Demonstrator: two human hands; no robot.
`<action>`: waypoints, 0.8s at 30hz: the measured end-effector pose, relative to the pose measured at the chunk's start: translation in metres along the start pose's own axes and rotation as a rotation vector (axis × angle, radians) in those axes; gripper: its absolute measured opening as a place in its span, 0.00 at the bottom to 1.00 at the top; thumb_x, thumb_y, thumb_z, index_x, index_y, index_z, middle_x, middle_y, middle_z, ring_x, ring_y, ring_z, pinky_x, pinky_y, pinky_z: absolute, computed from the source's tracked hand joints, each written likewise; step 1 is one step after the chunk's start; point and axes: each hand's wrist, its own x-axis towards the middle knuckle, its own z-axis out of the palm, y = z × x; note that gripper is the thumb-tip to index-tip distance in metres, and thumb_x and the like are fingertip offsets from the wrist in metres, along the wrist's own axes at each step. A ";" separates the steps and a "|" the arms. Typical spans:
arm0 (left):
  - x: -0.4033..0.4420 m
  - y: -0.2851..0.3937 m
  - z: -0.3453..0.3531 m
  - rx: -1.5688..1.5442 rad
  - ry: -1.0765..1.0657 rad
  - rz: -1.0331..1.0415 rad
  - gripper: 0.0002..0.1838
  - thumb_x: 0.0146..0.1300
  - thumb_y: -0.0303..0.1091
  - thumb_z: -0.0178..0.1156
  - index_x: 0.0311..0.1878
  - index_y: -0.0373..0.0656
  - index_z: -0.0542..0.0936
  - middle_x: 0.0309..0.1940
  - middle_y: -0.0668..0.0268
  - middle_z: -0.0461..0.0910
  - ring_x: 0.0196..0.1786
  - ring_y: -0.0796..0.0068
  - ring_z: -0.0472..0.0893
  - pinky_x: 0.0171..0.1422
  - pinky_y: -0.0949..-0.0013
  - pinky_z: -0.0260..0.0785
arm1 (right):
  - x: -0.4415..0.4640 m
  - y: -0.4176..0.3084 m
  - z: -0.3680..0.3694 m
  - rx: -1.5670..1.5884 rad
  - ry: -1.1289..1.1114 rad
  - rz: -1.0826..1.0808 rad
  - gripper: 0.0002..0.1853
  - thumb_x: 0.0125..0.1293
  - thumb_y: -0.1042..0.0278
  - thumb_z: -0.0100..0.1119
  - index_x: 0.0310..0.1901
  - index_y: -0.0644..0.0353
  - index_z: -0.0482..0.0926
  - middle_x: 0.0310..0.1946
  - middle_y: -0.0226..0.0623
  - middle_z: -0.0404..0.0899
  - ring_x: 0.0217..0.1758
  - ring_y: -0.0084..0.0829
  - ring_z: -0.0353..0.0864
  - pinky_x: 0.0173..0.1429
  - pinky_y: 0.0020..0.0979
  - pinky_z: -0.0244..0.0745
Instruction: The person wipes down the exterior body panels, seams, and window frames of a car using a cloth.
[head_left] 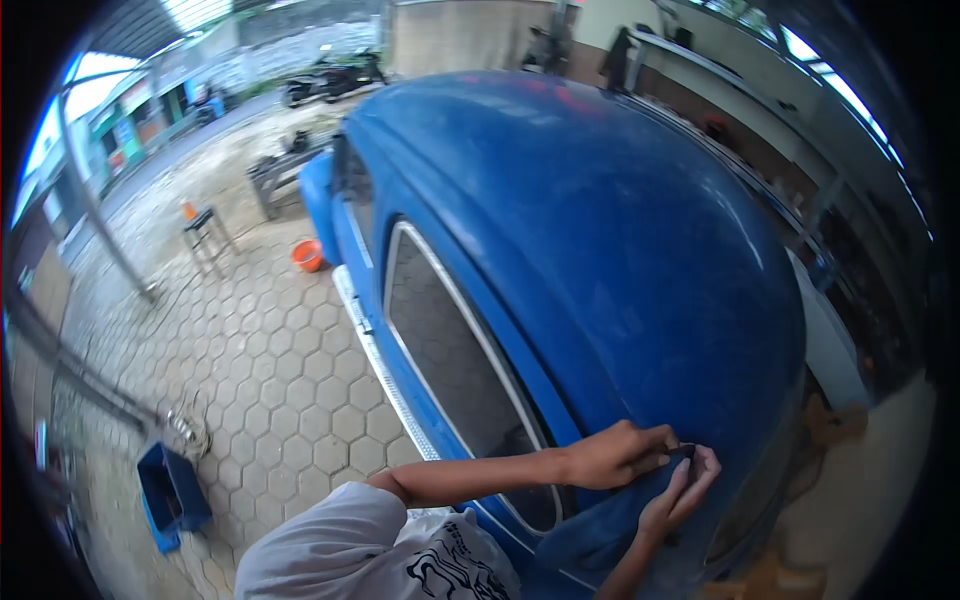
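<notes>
Both my hands are together over the rear side of a blue rounded car (560, 230). My left hand (620, 455) has its fingers bent and pinched at a small dark, thin piece (684, 452), whose kind I cannot make out. Close beside it, my right hand (685, 490) is cupped upright, its fingers curled around the other side of the same dark piece. Below the hands lies the car's blue bodywork, and a side window (455, 350) with a pale trim is to the left of them.
Hexagonal paving (290, 370) runs along the car's left side. On it stand a dark blue bin (172, 490), an orange bucket (307, 255) and a small stool (207, 235). A long shelf (740, 75) lines the right wall. Yellow stands (835, 425) are behind the car.
</notes>
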 end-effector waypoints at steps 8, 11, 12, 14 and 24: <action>0.037 0.011 0.009 0.205 -0.021 -0.017 0.14 0.64 0.29 0.64 0.53 0.43 0.79 0.40 0.54 0.79 0.41 0.58 0.81 0.44 0.64 0.74 | 0.027 -0.037 -0.042 -1.117 0.143 -0.011 0.08 0.65 0.66 0.64 0.41 0.60 0.84 0.52 0.39 0.75 0.50 0.36 0.75 0.54 0.38 0.68; 0.036 0.014 -0.026 0.449 0.076 0.251 0.14 0.58 0.31 0.68 0.48 0.46 0.83 0.49 0.58 0.77 0.50 0.58 0.78 0.52 0.61 0.72 | -0.005 -0.030 -0.013 -0.866 0.075 0.129 0.15 0.66 0.68 0.58 0.54 0.58 0.81 0.58 0.46 0.72 0.68 0.48 0.66 0.69 0.49 0.60; 0.036 0.017 -0.044 0.557 0.078 0.251 0.14 0.55 0.32 0.70 0.46 0.47 0.84 0.52 0.60 0.75 0.54 0.57 0.76 0.55 0.59 0.70 | -0.017 -0.024 -0.002 -0.813 0.054 0.133 0.17 0.66 0.70 0.57 0.56 0.58 0.79 0.59 0.48 0.72 0.70 0.50 0.65 0.71 0.49 0.59; 0.036 0.014 -0.070 0.695 0.195 0.201 0.16 0.55 0.34 0.69 0.49 0.48 0.82 0.52 0.61 0.75 0.56 0.56 0.74 0.58 0.55 0.65 | -0.035 -0.009 -0.001 -0.609 0.031 0.143 0.19 0.65 0.73 0.54 0.59 0.58 0.77 0.61 0.51 0.69 0.74 0.54 0.60 0.74 0.50 0.57; 0.033 0.009 -0.085 0.712 0.007 0.062 0.19 0.62 0.56 0.58 0.41 0.50 0.83 0.47 0.66 0.78 0.53 0.59 0.76 0.68 0.43 0.54 | -0.006 0.057 -0.053 -0.496 0.197 -0.050 0.13 0.53 0.87 0.61 0.37 0.58 0.72 0.52 0.44 0.65 0.66 0.55 0.72 0.63 0.40 0.72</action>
